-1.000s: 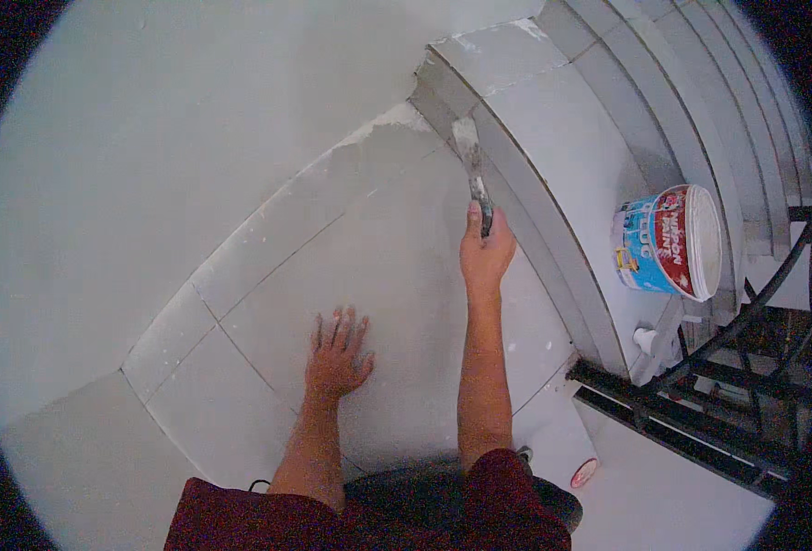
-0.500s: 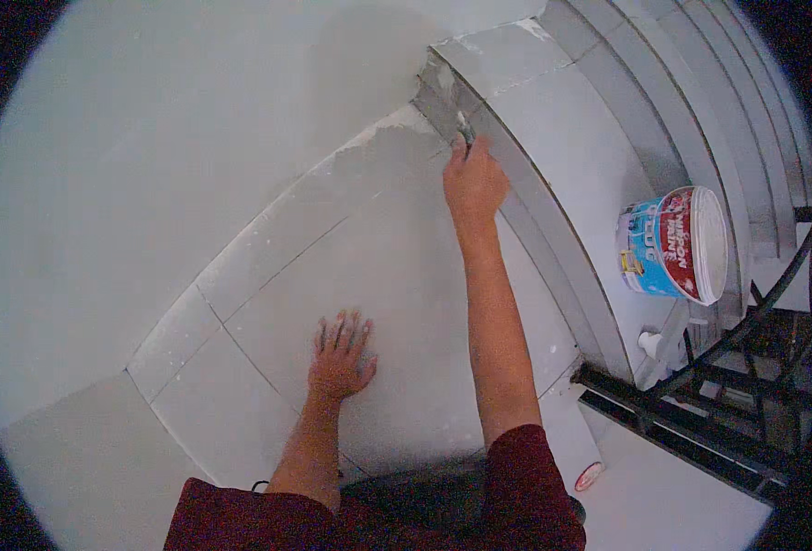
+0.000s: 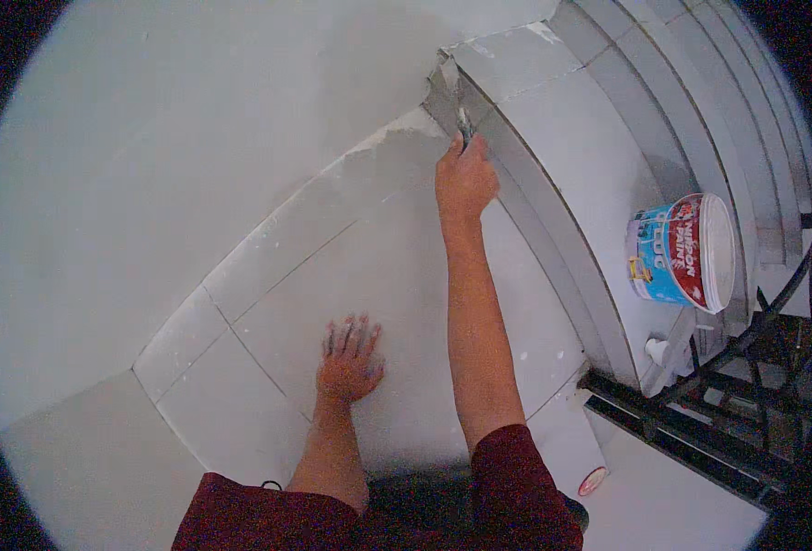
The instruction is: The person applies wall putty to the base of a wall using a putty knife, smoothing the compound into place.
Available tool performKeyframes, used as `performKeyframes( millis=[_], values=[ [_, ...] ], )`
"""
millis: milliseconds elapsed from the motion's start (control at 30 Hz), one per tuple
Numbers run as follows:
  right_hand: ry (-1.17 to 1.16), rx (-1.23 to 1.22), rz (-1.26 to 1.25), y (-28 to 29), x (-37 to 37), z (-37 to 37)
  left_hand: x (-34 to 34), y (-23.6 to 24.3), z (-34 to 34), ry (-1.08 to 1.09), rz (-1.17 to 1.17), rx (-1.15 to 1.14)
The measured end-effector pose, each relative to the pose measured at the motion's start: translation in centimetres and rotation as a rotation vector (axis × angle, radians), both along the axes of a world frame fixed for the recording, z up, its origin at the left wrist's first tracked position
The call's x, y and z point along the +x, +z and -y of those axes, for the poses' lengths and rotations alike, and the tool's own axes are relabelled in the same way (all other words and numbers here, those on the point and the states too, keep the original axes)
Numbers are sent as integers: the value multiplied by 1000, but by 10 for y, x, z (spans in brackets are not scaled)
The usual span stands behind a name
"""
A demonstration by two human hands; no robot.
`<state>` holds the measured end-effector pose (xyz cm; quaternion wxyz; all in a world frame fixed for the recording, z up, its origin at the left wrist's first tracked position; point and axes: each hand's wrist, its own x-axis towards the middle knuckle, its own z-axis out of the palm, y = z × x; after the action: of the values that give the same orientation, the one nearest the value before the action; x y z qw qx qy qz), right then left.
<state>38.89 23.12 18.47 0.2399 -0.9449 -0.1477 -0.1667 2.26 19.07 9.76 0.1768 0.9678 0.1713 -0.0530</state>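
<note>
My right hand [image 3: 467,180] is closed round the handle of a putty knife [image 3: 464,119]. Its pale blade points away from me, up to the corner where the grey stair riser [image 3: 525,151] meets the wall [image 3: 195,156]. Whether the blade touches the surface is hard to make out. My left hand [image 3: 350,364] lies flat on the tiled landing [image 3: 406,275], fingers apart and smudged grey, holding nothing. Rough whitish patches mark the tile edge along the wall near the knife.
A blue, red and white paint bucket [image 3: 668,253] stands on the step at the right. Curved stairs [image 3: 663,83] rise beyond it. Black metal railing [image 3: 700,390] runs along the lower right, with a white pipe-like piece [image 3: 660,354] beside it. A small red-and-white round object [image 3: 592,480] lies near my right elbow.
The putty knife has shifted slightly farther up into the corner, showing more of its blade. My left hand stays flat on the tiles. The view has shifted a little.
</note>
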Motion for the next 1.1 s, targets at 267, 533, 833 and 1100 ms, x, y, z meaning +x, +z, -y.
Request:
performKeyframes(
  millis=[267, 533, 833, 1100],
  values=[
    [-13, 65, -93, -5, -8, 6, 0, -2, -4, -3, -6, -12],
    [12, 117, -68, -5, -9, 10, -4, -5, -4, -3, -40, -15],
    [-20, 37, -130, 14, -4, 4, -3, -8, 0, -18, -15, -19],
    [-50, 7, -29, 10, 6, -4, -1, -7, -2, -20, 0, -34]
  ],
)
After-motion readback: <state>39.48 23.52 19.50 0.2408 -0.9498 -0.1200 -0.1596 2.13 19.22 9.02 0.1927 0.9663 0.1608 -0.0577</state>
